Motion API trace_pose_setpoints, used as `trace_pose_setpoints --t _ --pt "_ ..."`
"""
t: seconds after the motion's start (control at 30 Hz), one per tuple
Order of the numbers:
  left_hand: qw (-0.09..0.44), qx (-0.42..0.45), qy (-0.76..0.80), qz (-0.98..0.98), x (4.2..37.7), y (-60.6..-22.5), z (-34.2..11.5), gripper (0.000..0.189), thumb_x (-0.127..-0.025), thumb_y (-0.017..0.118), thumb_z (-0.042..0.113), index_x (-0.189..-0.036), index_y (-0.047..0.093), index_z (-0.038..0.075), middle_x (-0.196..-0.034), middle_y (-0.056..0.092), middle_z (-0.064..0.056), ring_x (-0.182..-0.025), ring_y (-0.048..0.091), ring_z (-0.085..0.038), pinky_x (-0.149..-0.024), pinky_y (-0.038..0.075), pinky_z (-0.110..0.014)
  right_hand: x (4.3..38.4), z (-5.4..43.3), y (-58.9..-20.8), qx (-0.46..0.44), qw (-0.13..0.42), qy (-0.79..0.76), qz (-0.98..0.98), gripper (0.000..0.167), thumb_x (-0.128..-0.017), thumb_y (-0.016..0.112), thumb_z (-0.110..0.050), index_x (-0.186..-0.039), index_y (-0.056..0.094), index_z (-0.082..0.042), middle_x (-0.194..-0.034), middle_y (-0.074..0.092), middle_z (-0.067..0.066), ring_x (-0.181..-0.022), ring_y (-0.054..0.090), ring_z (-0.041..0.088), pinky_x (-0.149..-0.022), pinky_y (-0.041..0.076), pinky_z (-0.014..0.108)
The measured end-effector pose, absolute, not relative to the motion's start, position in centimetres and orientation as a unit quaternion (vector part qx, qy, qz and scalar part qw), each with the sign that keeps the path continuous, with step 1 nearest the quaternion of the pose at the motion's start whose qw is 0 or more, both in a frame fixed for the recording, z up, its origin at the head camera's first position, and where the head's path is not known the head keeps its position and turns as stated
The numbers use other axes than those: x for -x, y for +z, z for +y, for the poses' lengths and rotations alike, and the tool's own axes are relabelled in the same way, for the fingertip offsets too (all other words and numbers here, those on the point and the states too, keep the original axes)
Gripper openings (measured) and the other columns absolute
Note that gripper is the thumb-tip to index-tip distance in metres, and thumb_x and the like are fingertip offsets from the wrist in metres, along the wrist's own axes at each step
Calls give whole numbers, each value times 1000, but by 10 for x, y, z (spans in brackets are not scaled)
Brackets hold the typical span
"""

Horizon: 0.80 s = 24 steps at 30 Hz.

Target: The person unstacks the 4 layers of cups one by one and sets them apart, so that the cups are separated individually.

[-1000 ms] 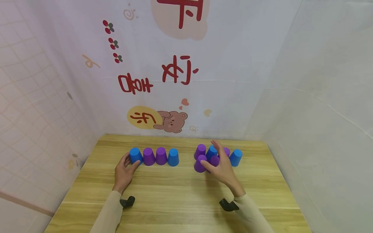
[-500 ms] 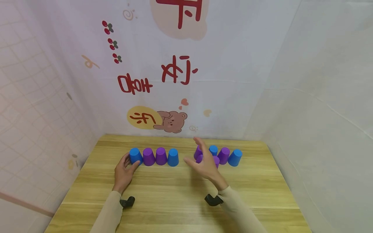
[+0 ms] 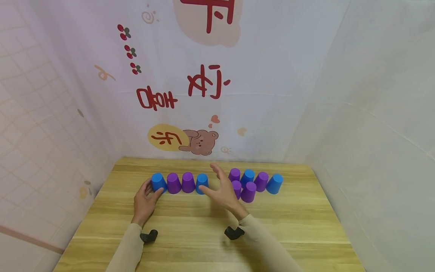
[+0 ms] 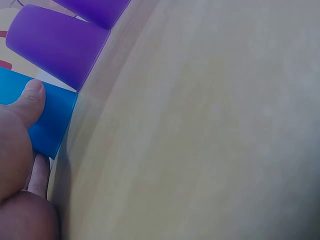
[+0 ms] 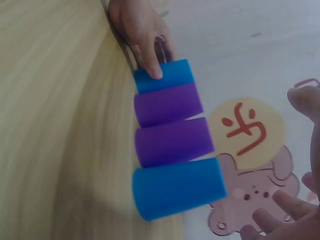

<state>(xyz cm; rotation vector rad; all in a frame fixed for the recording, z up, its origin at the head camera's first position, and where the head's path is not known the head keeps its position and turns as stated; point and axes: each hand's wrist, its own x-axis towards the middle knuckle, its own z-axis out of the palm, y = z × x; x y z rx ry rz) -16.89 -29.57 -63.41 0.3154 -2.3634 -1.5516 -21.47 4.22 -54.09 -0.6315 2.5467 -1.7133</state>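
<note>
Four-sided counts aside, a row of upside-down cups stands at the table's left in the head view. My left hand (image 3: 144, 206) holds the blue cup (image 3: 158, 181) at its left end, thumb on the near side; the left wrist view shows that thumb (image 4: 33, 97) against the cup. Beside it are two purple cups (image 3: 173, 184) (image 3: 188, 183), then another blue cup (image 3: 202, 180). My right hand (image 3: 225, 193), fingers spread and holding nothing, hovers just right of that last blue cup. Its thumb overlaps the cup in the head view, but the right wrist view shows them apart.
Right of my right hand stands a second group of upside-down cups: a back row with a purple cup (image 3: 261, 182) and a blue cup (image 3: 274, 184) at its right, and a purple cup (image 3: 249, 192) in front. A white printed curtain (image 3: 272, 94) rises behind the wooden table (image 3: 190, 241).
My right hand has moved left, from over the right group of cups to near the right end of the left row. My left hand stays on its blue cup.
</note>
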Motion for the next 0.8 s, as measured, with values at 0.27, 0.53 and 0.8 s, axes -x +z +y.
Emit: trace_pose_setpoints --t 0.27,0.53,0.8 --pt "153 -104 -545 -818 170 -634 -295 76 -107 82 25 -169 46 0 -166 55 -34 -153 59 -52 -104 39 9 217 26 -560 184 9 -540 822 87 -98 88 -47 -172 45 -28 -178 50 5 -164 49 40 -132 48 70" --pt "150 -104 -542 -820 168 -633 -296 77 -108 81 28 -170 45 0 -167 55 -34 -153 59 -52 -104 39 7 222 19 -574 189 4 -550 814 88 -99 89 -43 -172 44 -23 -177 51 9 -163 50 39 -134 47 66" --pt "148 -105 -539 -823 168 -633 -296 77 -108 81 28 -170 45 1 -167 55 -33 -153 59 -51 -115 49 -7 231 16 -585 199 3 -552 809 84 -100 88 -36 -170 46 -17 -171 57 14 -159 55 40 -134 49 61"
